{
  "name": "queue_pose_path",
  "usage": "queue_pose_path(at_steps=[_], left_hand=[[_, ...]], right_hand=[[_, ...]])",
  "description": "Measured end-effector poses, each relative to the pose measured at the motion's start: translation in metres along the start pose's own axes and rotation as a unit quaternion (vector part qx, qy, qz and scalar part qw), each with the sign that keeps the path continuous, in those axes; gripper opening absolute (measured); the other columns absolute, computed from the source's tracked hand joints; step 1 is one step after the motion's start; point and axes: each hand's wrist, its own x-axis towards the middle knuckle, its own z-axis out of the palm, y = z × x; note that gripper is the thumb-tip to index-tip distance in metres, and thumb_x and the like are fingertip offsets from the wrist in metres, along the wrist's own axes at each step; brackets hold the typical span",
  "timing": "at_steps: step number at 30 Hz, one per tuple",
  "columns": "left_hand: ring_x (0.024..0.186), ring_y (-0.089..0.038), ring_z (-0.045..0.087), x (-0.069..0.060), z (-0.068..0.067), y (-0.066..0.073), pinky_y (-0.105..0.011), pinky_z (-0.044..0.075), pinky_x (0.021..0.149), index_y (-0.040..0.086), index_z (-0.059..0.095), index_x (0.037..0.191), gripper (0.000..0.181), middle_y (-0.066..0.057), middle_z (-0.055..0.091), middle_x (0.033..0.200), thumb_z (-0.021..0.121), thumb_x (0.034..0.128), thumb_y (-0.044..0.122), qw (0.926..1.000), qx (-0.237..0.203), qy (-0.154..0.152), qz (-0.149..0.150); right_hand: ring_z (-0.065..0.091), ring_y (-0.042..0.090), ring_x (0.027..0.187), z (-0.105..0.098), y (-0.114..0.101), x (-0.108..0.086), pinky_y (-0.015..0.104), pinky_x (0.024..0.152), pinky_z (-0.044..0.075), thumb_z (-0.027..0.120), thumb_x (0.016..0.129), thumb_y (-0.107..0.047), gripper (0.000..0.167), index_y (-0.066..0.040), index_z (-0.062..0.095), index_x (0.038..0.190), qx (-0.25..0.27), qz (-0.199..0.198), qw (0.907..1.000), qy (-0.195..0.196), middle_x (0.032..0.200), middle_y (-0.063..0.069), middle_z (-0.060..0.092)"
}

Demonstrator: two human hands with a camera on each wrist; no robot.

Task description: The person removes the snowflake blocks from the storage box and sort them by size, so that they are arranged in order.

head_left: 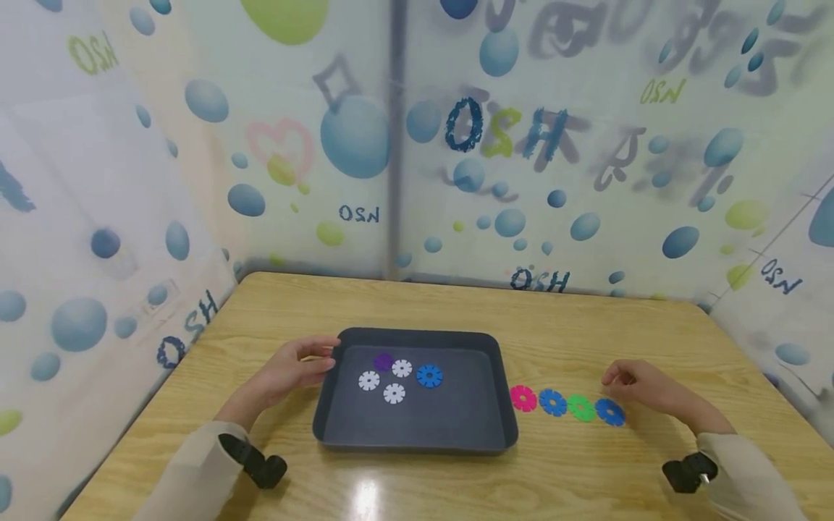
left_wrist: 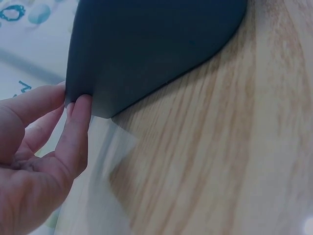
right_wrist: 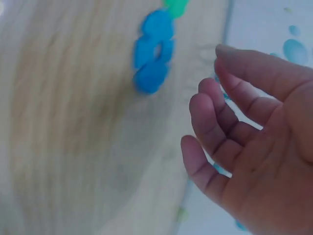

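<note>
My left hand (head_left: 296, 373) is at the back left corner of a dark grey tray (head_left: 417, 441), its thumb and fingertips pinching the edge. In the left wrist view the thumb (left_wrist: 78, 132) lies against the tray's outer wall. Inside the tray lie a purple snowflake disc (head_left: 384, 362), a blue snowflake disc (head_left: 429, 367) and three white ones (head_left: 394, 394). My right hand (head_left: 641, 387) hovers over the table with loosely bent fingers and nothing in them. Nearest to it is a blue snowflake disc (head_left: 610, 420), which ends a row on the table.
The row runs from the tray's right side: a pink disc (head_left: 523, 398), another blue disc (head_left: 553, 409), a green disc (head_left: 581, 408), then the end one. A wooden table (head_left: 560, 477) carries everything. Patterned curtains (head_left: 456, 239) hang behind and at both sides.
</note>
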Motion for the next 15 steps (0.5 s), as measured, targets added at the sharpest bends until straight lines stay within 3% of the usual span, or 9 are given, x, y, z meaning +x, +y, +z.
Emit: queue_pose_path(at_steps=[6, 11, 15], left_hand=[[0.102, -0.024, 0.054, -0.001, 0.000, -0.002, -0.037, 0.049, 0.087, -0.004, 0.042, 0.133, 0.050, -0.025, 0.039, 0.125, 0.060, 0.0890, 0.010, 1.0000, 0.000, 0.005, -0.007], [0.103, -0.024, 0.054, -0.001, 0.001, -0.001, -0.037, 0.048, 0.088, -0.005, 0.041, 0.133, 0.050, -0.026, 0.039, 0.126, 0.060, 0.0891, 0.010, 1.0000, -0.001, 0.003, -0.004], [0.104, -0.025, 0.053, -0.001, 0.001, 0.000, -0.037, 0.048, 0.089, -0.005, 0.041, 0.133, 0.049, -0.026, 0.039, 0.127, 0.059, 0.0896, 0.009, 1.0000, 0.001, 0.003, -0.005]], right_hand=[[0.043, 0.006, 0.059, 0.004, -0.031, 0.011, 0.024, 0.051, 0.041, 0.056, 0.092, -0.010, 0.015, 0.004, 0.055, 0.097, 0.020, -0.043, 0.9986, -0.022, 0.074, 0.005, 0.053], [0.048, 0.018, 0.059, 0.012, -0.057, 0.023, 0.027, 0.051, 0.044, 0.055, 0.092, -0.010, 0.014, 0.004, 0.054, 0.095, 0.036, -0.080, 0.9950, -0.048, 0.077, 0.011, 0.055], [0.049, 0.020, 0.060, 0.022, -0.076, 0.033, 0.026, 0.053, 0.045, 0.055, 0.092, -0.011, 0.013, 0.002, 0.055, 0.094, 0.039, -0.087, 0.9931, -0.067, 0.078, 0.012, 0.056]])
